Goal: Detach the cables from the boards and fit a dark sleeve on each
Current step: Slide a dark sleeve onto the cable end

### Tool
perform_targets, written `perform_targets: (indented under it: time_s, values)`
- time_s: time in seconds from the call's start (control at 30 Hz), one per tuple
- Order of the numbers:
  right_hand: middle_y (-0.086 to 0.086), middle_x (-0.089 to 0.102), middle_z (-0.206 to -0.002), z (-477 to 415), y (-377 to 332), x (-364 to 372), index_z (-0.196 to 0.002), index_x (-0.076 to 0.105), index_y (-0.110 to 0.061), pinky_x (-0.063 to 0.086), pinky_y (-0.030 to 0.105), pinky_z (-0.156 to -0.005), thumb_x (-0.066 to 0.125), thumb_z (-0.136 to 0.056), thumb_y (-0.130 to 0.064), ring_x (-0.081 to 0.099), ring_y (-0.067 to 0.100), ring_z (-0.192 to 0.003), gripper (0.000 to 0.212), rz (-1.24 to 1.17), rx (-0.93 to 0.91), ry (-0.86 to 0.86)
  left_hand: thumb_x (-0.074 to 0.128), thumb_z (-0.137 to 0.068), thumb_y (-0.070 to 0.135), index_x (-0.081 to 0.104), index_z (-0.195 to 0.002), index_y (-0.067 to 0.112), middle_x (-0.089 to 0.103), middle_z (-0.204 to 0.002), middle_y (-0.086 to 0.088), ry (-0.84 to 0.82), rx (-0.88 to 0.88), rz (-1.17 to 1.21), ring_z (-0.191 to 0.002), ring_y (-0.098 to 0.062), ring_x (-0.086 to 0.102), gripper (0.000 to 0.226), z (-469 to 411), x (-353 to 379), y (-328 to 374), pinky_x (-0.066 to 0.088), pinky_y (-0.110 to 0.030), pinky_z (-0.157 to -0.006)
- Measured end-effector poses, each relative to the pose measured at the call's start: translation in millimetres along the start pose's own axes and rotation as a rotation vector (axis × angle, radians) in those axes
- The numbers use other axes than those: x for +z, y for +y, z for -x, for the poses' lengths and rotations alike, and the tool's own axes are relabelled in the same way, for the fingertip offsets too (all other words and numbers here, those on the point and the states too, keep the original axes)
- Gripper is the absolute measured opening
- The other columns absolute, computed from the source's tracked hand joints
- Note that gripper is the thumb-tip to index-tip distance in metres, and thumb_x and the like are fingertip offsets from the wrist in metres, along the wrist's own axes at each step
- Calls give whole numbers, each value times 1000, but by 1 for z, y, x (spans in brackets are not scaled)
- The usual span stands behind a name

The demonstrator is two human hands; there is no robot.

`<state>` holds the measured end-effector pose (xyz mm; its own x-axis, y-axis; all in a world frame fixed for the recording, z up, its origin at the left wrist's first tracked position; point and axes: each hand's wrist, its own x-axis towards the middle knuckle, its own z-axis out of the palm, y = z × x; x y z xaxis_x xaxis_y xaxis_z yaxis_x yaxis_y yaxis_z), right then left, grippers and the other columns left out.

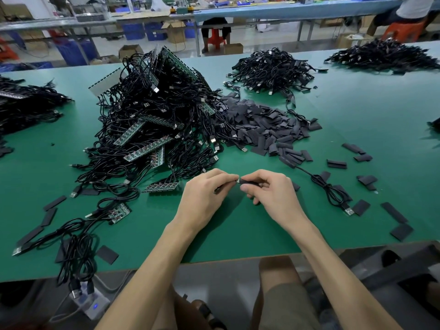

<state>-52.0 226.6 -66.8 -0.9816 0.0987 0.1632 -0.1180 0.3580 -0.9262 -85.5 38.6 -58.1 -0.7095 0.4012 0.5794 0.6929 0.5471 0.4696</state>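
My left hand (206,194) pinches the end of a black cable (220,188), its small light tip poking out toward the right. My right hand (271,189) grips a dark sleeve (250,182) whose open end meets that tip. Both hands hover just above the green table (238,232), near its front edge. A big tangle of black USB cables on green board strips (152,120) lies behind my left hand. A heap of loose dark sleeves (262,125) lies behind my right hand. One small board strip (162,186) sits just left of my left hand.
A coiled cable with a sleeve on it (331,189) lies right of my right hand. Piles of sleeved cables (271,70) sit at the back. Single sleeves are scattered at left and right. Cables hang over the front left edge to a white power strip (92,303).
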Motion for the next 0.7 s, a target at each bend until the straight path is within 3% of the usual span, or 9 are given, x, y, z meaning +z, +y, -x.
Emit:
perform_targets:
  time_s: [0.2, 0.4, 0.7]
  values:
    - [2, 75, -76, -1, 3, 2, -95, 76, -22, 56, 30, -59, 80, -85, -10, 68, 27, -68, 16, -1, 5, -5, 73, -94, 16, 80, -105, 16, 75, -98, 3, 16, 1, -67, -79, -25, 68, 13, 0, 1, 2, 56, -43, -71]
    - [2, 74, -74, -2, 5, 0, -89, 74, -26, 51, 26, -59, 81, -83, -7, 65, 12, -65, 20, -47, 13, -59, 73, -93, 12, 79, -106, 14, 74, -99, 1, -1, 33, -75, -81, -27, 69, 14, 2, 2, 2, 57, -43, -71]
    - [4, 75, -73, -2, 5, 2, -91, 75, -17, 52, 25, -57, 80, -82, -4, 65, 12, -64, 17, -80, 19, -27, 70, -94, 9, 79, -107, 14, 73, -90, 3, -46, -10, 12, -73, -23, 65, 16, 0, 4, -1, 55, -42, -72]
